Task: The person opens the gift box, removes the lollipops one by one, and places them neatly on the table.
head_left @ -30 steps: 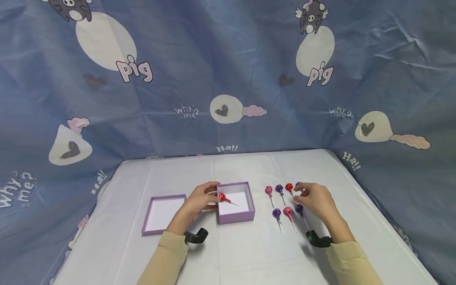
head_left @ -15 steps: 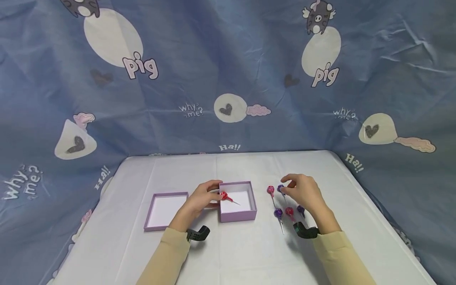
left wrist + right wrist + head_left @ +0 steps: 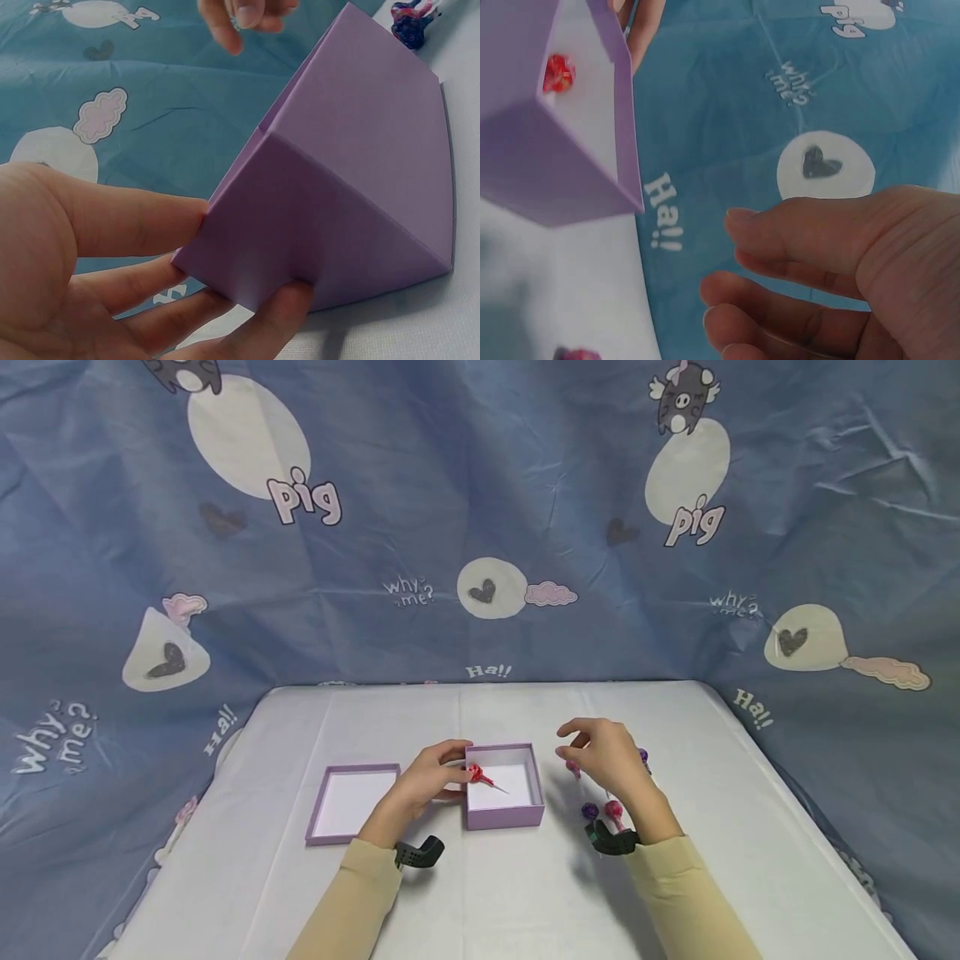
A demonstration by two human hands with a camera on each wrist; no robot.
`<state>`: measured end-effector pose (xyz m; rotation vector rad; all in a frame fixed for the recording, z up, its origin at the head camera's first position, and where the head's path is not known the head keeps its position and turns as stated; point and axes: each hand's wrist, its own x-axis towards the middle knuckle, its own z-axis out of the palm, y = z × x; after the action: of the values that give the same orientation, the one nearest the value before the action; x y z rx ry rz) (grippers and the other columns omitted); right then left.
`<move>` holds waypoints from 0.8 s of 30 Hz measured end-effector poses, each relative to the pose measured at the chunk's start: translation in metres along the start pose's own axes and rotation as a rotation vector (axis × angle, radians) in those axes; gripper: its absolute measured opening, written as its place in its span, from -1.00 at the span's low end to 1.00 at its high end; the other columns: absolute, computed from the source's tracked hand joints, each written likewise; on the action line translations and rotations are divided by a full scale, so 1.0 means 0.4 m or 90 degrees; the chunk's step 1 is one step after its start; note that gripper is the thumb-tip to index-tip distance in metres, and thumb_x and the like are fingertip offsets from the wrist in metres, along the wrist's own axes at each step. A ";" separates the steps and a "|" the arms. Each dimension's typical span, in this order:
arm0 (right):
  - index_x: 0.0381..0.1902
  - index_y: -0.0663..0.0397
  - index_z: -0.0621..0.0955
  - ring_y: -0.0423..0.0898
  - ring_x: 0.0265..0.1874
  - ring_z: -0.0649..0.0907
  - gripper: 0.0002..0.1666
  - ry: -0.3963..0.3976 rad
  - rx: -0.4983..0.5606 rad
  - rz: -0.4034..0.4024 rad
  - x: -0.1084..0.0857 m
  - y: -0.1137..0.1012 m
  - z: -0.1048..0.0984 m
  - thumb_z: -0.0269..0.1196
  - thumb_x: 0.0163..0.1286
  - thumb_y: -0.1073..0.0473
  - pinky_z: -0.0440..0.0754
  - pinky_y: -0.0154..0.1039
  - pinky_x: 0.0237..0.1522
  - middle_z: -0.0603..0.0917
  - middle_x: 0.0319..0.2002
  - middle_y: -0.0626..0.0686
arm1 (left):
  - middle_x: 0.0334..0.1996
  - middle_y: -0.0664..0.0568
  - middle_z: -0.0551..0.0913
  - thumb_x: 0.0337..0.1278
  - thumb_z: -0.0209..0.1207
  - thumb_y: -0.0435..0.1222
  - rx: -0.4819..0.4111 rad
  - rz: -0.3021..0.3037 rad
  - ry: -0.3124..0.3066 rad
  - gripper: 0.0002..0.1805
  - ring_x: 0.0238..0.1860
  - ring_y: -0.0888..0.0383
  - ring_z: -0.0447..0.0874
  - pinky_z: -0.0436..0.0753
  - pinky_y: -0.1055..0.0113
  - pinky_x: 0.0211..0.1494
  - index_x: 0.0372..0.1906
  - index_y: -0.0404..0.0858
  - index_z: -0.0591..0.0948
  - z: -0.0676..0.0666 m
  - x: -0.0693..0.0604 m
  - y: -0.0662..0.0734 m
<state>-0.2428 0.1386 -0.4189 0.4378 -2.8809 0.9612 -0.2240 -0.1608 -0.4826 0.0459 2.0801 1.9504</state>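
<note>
My left hand [image 3: 431,777] holds the left side of an open lilac box [image 3: 504,817], its thumb at the rim and other fingers against the outside. The left wrist view shows this grip on the box [image 3: 352,127] closely. Inside, near that thumb, lies a red-wrapped lollipop [image 3: 480,774] with a white stick. My right hand [image 3: 603,760] hovers right of the box over other lollipops, thumb and fingers apart. Nothing shows between those fingers in the right wrist view, where the hand [image 3: 810,277] is bare. A pink lollipop [image 3: 573,768] lies just below its fingertips, partly hidden.
A shallow lilac-edged lid [image 3: 352,802] lies left of the box, partly behind the left hand. Right of the box are a purple lollipop [image 3: 590,811], a pinkish-red lollipop [image 3: 614,811] and another purple one [image 3: 643,757]. The right hand and forearm hide others.
My right hand has moved left across the lollipops toward the box, uncovering the far-right purple one and covering others. The left hand stays on the box. The head view has shifted slightly.
</note>
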 end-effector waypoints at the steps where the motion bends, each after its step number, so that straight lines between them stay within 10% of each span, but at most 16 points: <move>1: -0.06 -0.17 0.74 -0.11 -0.52 0.64 -0.72 -0.004 0.006 -0.003 0.002 -0.005 0.003 0.45 0.25 0.04 0.55 -0.15 -0.40 0.72 -0.46 -0.15 | 0.38 -0.27 0.40 0.21 0.25 -0.49 -0.002 0.000 0.000 -0.32 0.09 -0.16 0.62 0.71 -0.04 0.01 0.45 -0.31 0.37 0.001 0.000 0.000; 24: -0.14 -0.21 0.77 -0.15 -0.49 0.62 -0.76 -0.010 0.041 -0.030 0.035 -0.084 0.067 0.49 0.20 0.09 0.58 -0.19 -0.47 0.70 -0.47 -0.14 | 0.36 -0.27 0.42 0.19 0.24 -0.51 -0.013 -0.009 0.006 -0.31 0.10 -0.17 0.62 0.72 -0.09 -0.04 0.45 -0.29 0.37 -0.003 0.004 0.001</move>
<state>-0.2458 0.0933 -0.4188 0.5171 -2.8468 1.0503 -0.2257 -0.1616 -0.4825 0.0168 2.0610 1.9671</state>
